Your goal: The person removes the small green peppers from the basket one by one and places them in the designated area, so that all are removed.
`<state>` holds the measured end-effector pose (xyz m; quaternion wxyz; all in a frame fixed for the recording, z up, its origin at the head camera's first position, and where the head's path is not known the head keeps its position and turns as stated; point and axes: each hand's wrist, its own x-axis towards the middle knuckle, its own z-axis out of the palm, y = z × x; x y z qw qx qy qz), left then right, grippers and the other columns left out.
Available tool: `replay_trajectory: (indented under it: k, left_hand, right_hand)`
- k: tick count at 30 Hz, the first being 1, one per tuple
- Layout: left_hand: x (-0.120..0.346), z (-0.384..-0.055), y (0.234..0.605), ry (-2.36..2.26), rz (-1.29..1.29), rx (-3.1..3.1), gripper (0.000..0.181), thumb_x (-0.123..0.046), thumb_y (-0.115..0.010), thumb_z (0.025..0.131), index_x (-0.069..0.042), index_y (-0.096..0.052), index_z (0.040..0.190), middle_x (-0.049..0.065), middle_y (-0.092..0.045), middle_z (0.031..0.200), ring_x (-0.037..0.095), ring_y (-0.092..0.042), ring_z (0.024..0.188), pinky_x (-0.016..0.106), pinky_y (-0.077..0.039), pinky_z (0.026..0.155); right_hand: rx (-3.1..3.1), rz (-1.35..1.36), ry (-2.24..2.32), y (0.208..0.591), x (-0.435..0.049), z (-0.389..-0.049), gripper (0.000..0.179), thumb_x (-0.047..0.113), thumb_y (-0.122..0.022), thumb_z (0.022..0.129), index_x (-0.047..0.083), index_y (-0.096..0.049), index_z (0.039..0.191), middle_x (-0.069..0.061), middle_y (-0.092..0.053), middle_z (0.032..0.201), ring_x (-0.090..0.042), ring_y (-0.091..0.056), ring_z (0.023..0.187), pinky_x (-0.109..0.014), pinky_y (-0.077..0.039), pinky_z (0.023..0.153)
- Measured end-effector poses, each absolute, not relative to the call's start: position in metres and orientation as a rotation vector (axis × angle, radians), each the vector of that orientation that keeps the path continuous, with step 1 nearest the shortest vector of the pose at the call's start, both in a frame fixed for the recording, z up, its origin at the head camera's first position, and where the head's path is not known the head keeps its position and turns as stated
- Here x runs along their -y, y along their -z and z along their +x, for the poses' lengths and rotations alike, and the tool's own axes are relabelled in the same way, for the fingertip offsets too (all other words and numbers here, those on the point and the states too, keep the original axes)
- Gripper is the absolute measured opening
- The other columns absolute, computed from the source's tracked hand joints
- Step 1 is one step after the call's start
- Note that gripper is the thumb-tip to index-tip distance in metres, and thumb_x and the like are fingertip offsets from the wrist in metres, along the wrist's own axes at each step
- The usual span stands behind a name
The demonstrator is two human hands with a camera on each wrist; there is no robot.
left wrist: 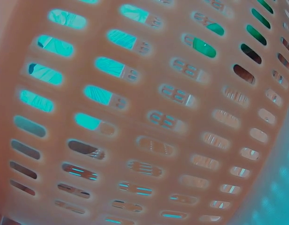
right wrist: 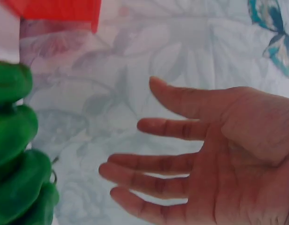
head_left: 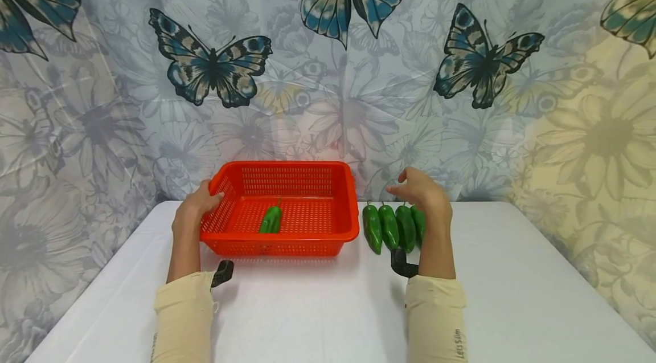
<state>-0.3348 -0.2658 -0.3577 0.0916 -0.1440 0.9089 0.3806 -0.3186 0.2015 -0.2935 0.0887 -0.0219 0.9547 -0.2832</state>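
A red plastic basket [head_left: 287, 244] with slotted walls stands on the table, left of centre. My left hand [head_left: 196, 206] grips its left rim, the thumb over the edge; the left wrist view is filled by the slotted basket wall [left wrist: 149, 131] and does not show the fingers. Inside the basket lie green chili peppers [head_left: 274, 219], apparently two side by side. Several more green peppers [head_left: 389, 226] lie in a row just right of the basket. Above that row my right hand [head_left: 422, 192] is raised, fingers spread and palm bare in the right wrist view, holding nothing.
A white cloth covers the table [head_left: 318, 311]. Behind it hangs a curtain [head_left: 318, 106] printed with flowers and butterflies, close to the back edge. A black wrist-camera mount [head_left: 402, 264] sticks out from the right wrist, another mount [head_left: 222, 273] from the left.
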Motion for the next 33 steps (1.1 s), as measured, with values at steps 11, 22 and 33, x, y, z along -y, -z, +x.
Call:
replay_trajectory:
  k: [11, 22, 33]
  left_hand:
    - [0.263, -0.331, 0.356, -1.12, -0.442, -2.703, 0.074, -0.037, -0.043, 0.109, -0.012, -0.006, 0.167, 0.033, -0.047, 0.146, 0.039, -0.065, 0.11, 0.046, -0.067, 0.079]
    - [0.265, -0.332, 0.355, -1.092, -0.419, -2.716, 0.071, -0.037, -0.041, 0.109, -0.01, -0.008, 0.166, 0.032, -0.048, 0.142, 0.037, -0.065, 0.107, 0.043, -0.066, 0.078]
    - [0.265, -0.336, 0.358, -1.091, -0.387, -2.732, 0.069, -0.033, -0.041, 0.109, -0.009, -0.009, 0.166, 0.033, -0.05, 0.144, 0.034, -0.069, 0.101, 0.041, -0.066, 0.076]
  right_hand:
    - [-2.949, -0.341, 0.916, 0.291, -0.13, -0.321, 0.047, 0.027, -0.063, 0.104, -0.001, -0.051, 0.14, -0.023, -0.067, 0.131, -0.036, -0.066, 0.11, -0.05, -0.059, 0.094]
    - [-2.895, -0.755, 0.731, 0.318, -0.03, -0.311, 0.046, 0.02, -0.072, 0.099, 0.007, -0.055, 0.14, -0.013, -0.068, 0.138, -0.028, -0.07, 0.121, -0.043, -0.059, 0.104]
    - [-2.673, -0.989, 0.652, 0.368, 0.007, -0.328, 0.027, 0.026, -0.06, 0.106, 0.012, -0.069, 0.128, -0.003, -0.069, 0.12, -0.017, -0.058, 0.113, -0.034, -0.054, 0.101]
